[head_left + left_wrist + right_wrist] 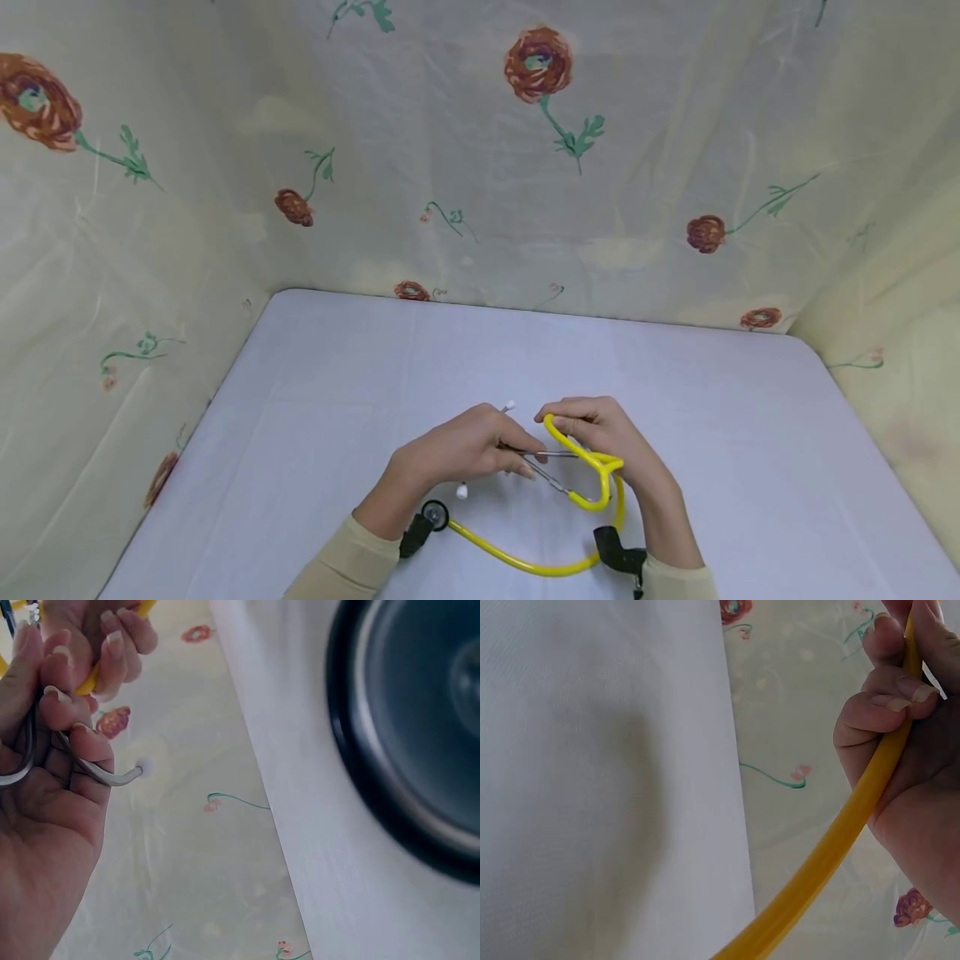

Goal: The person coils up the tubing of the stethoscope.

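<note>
Between both hands is a stethoscope with yellow tubing (pixel 555 571) and metal ear tubes (pixel 551 479). My left hand (pixel 468 446) grips the ear tubes, its fingers curled round them in the left wrist view. White ear tips (pixel 462 492) stick out past that hand on either side. My right hand (pixel 603 433) holds the yellow tubing near its fork; in the right wrist view its fingers curl round the yellow tube (pixel 855 814). From there the tubing loops down toward me and to the left. It ends in the round chest piece (pixel 435 515), close by the left wrist.
A white-covered table (pixel 337 358) spreads under the hands. Flower-printed sheets (pixel 450 150) stand behind it and along both sides. Black wrist cameras, one on the left wrist (pixel 415 537) and one on the right wrist (pixel 618 552), sit close to the tubing.
</note>
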